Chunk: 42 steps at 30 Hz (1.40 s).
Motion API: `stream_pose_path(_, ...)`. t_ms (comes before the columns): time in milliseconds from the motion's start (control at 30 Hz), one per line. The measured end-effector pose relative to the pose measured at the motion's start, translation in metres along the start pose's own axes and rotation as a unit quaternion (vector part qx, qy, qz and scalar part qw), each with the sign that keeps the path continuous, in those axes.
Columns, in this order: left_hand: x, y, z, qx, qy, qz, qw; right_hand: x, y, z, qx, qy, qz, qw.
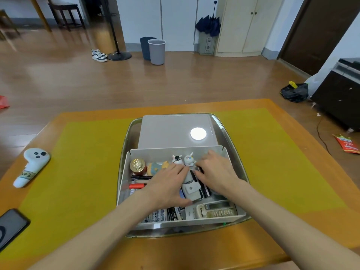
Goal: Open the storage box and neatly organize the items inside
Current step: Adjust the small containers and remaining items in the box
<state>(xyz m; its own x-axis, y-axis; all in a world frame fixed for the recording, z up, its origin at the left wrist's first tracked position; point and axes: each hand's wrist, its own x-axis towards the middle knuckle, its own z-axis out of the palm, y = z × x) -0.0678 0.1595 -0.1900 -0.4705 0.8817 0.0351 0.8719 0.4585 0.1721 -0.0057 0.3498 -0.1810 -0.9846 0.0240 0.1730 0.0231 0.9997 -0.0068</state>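
Where hands [171, 184] crowd the drawer [124, 184]: controller [32, 168], phone [11, 227] aside.

floor: brown wood laminate [175, 80], kinda glossy
walls: plain white [140, 18] with a grey skirting strip
furniture: cream two-door cabinet [247, 24] at the back, dark wooden door [319, 30] on the right, dark low cabinet [339, 94] below it
corner stuff: two bins [153, 48] — one grey, one dark blue — plus a folded navy umbrella [208, 26] over a small safe [206, 43]
left side: sneakers [99, 54] beside a black stand base [119, 55]
counter: orange wood [194, 250] — yellow mat [81, 152] on top
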Motion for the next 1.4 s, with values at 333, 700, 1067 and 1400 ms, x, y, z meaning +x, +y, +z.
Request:
stream_pose_path(333,0.013,0.002,-0.004,-0.073,-0.039,-0.009,0.997,-0.021,0.024,-0.007,0.025,0.027,-0.031,0.999)
stream_pose_path(700,-0.03,-0.007,-0.041,-0.142,0.132,-0.087,0.977,-0.06,0.031,-0.017,0.223,0.101,0.184,0.952)
stream_pose_path(1067,-0.129,-0.036,-0.033,-0.124,0.093,-0.384,0.91,-0.082,0.035,-0.014,0.255,0.05,0.19,0.947)
stream_pose_path(1400,-0.136,-0.023,-0.033,-0.11,0.077,-0.379,0.916,-0.086,0.04,-0.015,0.241,0.025,0.185,0.952)
